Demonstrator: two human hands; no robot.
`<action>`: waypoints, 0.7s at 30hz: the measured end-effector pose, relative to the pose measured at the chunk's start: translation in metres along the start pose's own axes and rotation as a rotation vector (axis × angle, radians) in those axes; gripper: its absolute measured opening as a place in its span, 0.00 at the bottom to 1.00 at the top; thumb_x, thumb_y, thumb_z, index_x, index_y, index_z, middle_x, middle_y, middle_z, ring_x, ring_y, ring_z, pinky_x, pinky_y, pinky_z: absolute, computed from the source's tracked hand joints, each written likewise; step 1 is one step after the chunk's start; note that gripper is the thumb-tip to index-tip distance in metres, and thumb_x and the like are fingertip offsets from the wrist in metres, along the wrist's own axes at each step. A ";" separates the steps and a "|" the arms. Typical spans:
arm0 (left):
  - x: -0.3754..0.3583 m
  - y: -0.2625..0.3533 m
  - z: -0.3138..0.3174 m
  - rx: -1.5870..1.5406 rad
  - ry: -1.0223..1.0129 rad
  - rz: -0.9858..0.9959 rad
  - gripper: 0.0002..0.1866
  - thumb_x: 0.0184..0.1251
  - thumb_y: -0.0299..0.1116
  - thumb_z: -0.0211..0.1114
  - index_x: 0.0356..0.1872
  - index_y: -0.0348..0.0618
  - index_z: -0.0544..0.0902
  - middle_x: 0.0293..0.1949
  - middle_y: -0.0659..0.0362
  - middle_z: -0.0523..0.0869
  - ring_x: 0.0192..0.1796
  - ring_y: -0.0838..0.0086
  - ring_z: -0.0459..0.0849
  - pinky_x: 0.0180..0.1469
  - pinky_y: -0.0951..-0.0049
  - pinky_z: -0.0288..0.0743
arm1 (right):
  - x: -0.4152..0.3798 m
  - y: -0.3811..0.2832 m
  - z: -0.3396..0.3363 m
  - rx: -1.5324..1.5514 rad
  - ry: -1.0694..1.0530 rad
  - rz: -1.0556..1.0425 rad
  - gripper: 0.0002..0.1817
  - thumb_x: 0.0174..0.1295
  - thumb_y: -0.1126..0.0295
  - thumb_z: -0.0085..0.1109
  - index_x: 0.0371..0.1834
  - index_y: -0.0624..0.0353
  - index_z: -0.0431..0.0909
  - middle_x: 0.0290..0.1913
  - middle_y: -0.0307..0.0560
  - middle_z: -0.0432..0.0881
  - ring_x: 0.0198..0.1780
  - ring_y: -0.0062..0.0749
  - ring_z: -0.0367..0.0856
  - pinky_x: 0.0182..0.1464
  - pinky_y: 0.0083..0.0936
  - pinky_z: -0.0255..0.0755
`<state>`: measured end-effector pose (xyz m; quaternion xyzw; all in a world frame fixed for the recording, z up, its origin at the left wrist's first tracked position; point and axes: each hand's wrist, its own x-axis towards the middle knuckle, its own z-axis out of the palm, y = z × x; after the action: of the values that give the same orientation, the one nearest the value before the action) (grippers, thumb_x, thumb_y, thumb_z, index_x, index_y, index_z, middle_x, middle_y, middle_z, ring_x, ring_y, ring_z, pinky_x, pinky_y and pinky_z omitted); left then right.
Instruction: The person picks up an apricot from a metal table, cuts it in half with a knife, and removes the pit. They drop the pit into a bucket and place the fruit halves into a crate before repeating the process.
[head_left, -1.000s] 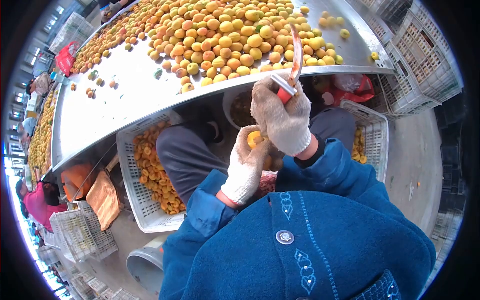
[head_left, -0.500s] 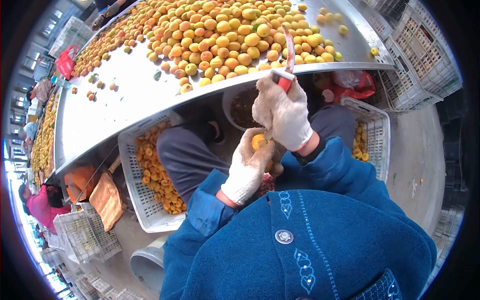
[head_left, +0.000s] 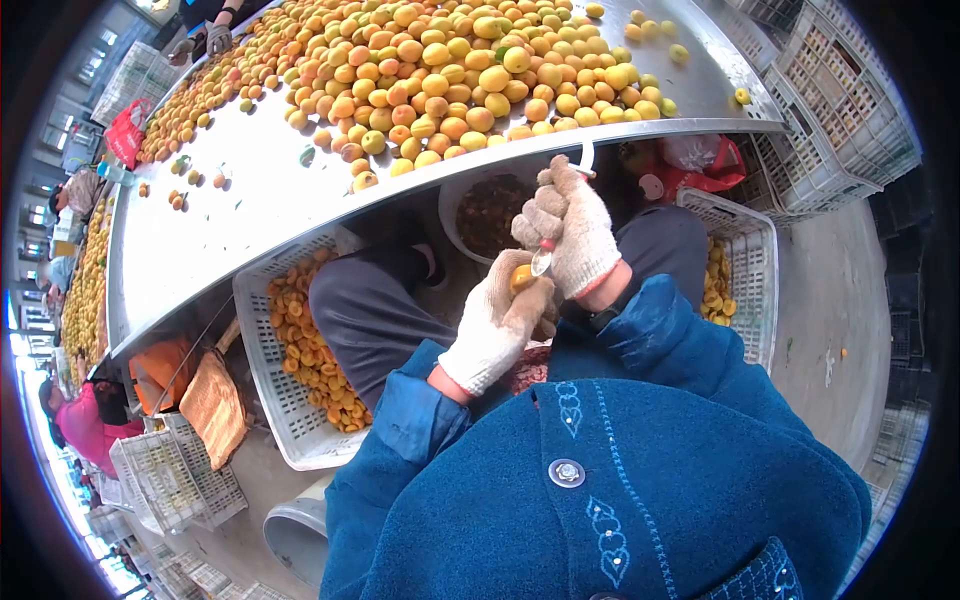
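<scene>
- Left hand (head_left: 492, 325) in stained white knit glove: closed on smooth, rounded yellow-orange fruit (head_left: 521, 278).
- Right hand (head_left: 574, 232), same knit: fist round slim red-and-silver metal tool (head_left: 541, 262).

Both gloved hands (head_left: 500, 320) nearly together

A rounded yellow-orange apricot (head_left: 521, 279) sits in the left hand (head_left: 492, 328), near the shiny rounded lower end of a tilted tool (head_left: 541, 263), red showing just above, in the right hand (head_left: 577, 235).
</scene>
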<state>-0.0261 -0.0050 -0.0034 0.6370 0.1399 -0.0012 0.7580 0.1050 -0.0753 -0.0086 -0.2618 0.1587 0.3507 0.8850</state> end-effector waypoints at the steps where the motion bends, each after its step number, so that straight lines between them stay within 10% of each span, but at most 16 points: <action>1: 0.001 0.003 -0.001 -0.132 -0.024 -0.148 0.12 0.76 0.36 0.55 0.52 0.39 0.74 0.34 0.57 0.82 0.31 0.76 0.83 0.34 0.76 0.80 | 0.002 -0.003 -0.001 -0.001 0.001 0.000 0.14 0.72 0.57 0.55 0.31 0.51 0.69 0.12 0.30 0.58 0.10 0.21 0.53 0.15 0.24 0.50; 8: 0.009 -0.016 -0.019 -0.374 -0.077 -0.175 0.35 0.72 0.67 0.41 0.49 0.41 0.77 0.33 0.57 0.82 0.28 0.74 0.83 0.33 0.75 0.81 | -0.023 -0.021 0.001 -0.722 -0.075 -0.281 0.04 0.69 0.69 0.58 0.41 0.56 0.76 0.18 0.34 0.74 0.12 0.16 0.63 0.14 0.19 0.56; 11: 0.016 -0.027 -0.019 -0.298 0.055 -0.217 0.37 0.71 0.68 0.40 0.49 0.41 0.77 0.34 0.58 0.83 0.30 0.72 0.85 0.34 0.75 0.82 | -0.015 -0.008 -0.024 -1.363 -0.441 -0.671 0.13 0.62 0.72 0.66 0.48 0.59 0.76 0.39 0.39 0.83 0.37 0.21 0.81 0.41 0.22 0.77; 12: 0.016 -0.021 -0.018 -0.338 0.039 -0.210 0.38 0.70 0.70 0.39 0.49 0.41 0.77 0.37 0.57 0.84 0.35 0.72 0.86 0.38 0.75 0.82 | -0.018 -0.007 -0.024 -1.456 -0.369 -0.450 0.19 0.58 0.69 0.70 0.50 0.59 0.75 0.44 0.43 0.84 0.50 0.30 0.82 0.54 0.27 0.75; 19: 0.013 -0.003 -0.035 -0.399 -0.038 -0.183 0.21 0.79 0.50 0.48 0.48 0.41 0.78 0.33 0.61 0.80 0.32 0.79 0.80 0.36 0.81 0.77 | 0.008 -0.003 -0.025 -1.750 -0.185 -0.577 0.18 0.60 0.62 0.68 0.48 0.58 0.76 0.38 0.52 0.85 0.43 0.40 0.86 0.45 0.32 0.77; 21: 0.010 0.007 -0.046 -0.333 0.044 -0.100 0.17 0.77 0.44 0.51 0.49 0.41 0.78 0.31 0.58 0.81 0.29 0.76 0.80 0.33 0.78 0.78 | 0.011 -0.004 -0.012 -1.678 -0.112 -0.328 0.15 0.62 0.63 0.66 0.46 0.58 0.77 0.34 0.51 0.84 0.40 0.38 0.85 0.44 0.31 0.76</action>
<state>-0.0247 0.0426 -0.0054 0.4946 0.1862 -0.0020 0.8490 0.1150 -0.0788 -0.0219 -0.8322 -0.2371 0.2318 0.4444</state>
